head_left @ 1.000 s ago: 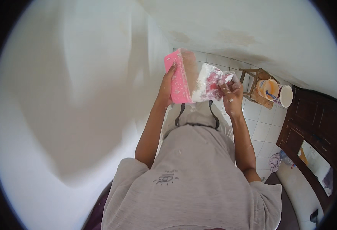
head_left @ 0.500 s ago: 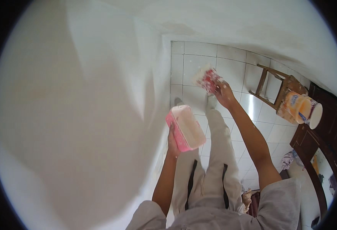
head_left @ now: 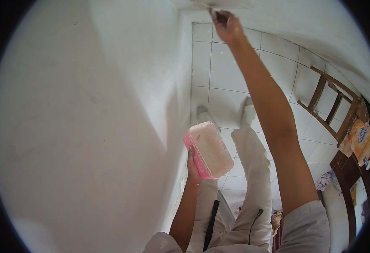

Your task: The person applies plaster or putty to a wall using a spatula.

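Note:
Near the middle, my left hand (head_left: 193,166) grips a pink rectangular tub (head_left: 210,149) from its left side. White paste coats the tub's inside and smears its rim and walls. My right arm is stretched far forward, and my right hand (head_left: 228,27) is closed at the far white wall (head_left: 286,19), close to the corner. Its fingers hold the flat red spreader seen earlier, now edge-on and mostly hidden by the hand. Whether the spreader presses on the wall I cannot tell for certain.
Another white wall (head_left: 88,126) rises close on my left. White floor tiles (head_left: 227,71) lie under my feet. To the right, a wooden stool (head_left: 341,101) bears an orange-and-white container (head_left: 362,139), beside dark brown wooden furniture (head_left: 341,168).
My right hand has moved forward from above the floor to the far wall, carrying the spreader. The tub has shifted slightly nearer and right, its open top turned more toward me.

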A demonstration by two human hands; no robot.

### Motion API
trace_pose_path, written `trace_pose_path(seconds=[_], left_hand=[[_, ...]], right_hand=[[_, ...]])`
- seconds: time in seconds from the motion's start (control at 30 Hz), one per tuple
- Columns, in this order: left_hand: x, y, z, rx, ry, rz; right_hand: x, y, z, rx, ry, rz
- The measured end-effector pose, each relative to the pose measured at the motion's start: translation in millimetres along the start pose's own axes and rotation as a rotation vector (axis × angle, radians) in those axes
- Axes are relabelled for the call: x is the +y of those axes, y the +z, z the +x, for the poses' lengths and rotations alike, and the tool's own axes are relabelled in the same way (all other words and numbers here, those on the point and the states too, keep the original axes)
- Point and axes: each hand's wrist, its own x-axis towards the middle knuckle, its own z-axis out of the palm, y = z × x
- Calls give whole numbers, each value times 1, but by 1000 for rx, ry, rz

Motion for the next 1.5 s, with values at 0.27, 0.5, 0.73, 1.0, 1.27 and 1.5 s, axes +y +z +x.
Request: trace_pose_path(seconds=[0.27, 0.5, 0.73, 1.0, 1.27, 1.5], left_hand=[[1, 7, 11, 55, 13, 108], [-2, 21, 6, 97, 38, 122], [2, 4, 18, 26, -12, 29], [3, 62, 11, -46, -104, -23], [-5, 18, 30, 35, 19, 129], [-2, 21, 35, 22, 19, 178]], right_hand=[[-64, 1, -110, -67, -233, 285], [21, -32, -40, 214, 36, -26], [-55, 14, -39, 48, -100, -165], [-53, -24, -100, 169, -171, -119], [-2, 109, -68, 562, -368, -489], [35, 77, -153, 100, -587, -751]])
